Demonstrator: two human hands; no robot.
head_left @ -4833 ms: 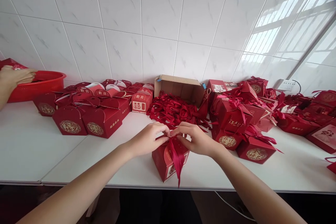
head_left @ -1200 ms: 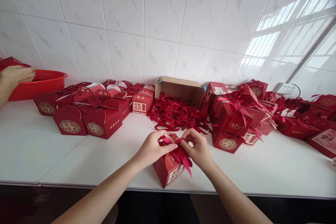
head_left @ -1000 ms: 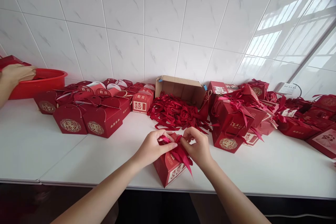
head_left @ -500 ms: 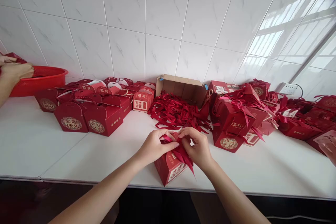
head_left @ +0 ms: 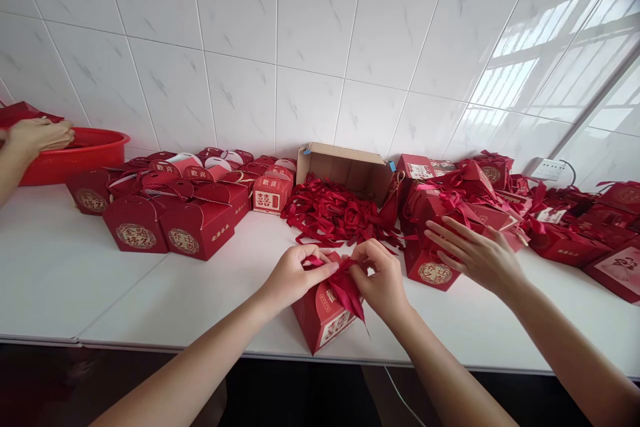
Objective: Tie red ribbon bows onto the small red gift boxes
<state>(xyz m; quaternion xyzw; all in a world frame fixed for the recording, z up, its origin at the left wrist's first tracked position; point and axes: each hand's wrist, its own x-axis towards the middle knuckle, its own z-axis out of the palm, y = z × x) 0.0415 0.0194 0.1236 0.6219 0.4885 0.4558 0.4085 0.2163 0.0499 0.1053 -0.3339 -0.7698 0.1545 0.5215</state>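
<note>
On white counter (head_left: 75, 267) below tiled wall (head_left: 310, 33): both hands' fingers (head_left: 325, 271) pinch ribbon (head_left: 347, 285).

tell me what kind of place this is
Probably a home or small workroom set up for packing wedding favours: a white counter against a tiled wall, dozens of red gift boxes, and a cardboard carton spilling red ribbons. The left hand and right hand work a ribbon on one box.

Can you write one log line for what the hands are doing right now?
left hand: pinching ribbon | right hand: pinching ribbon | red box: on counter
</note>
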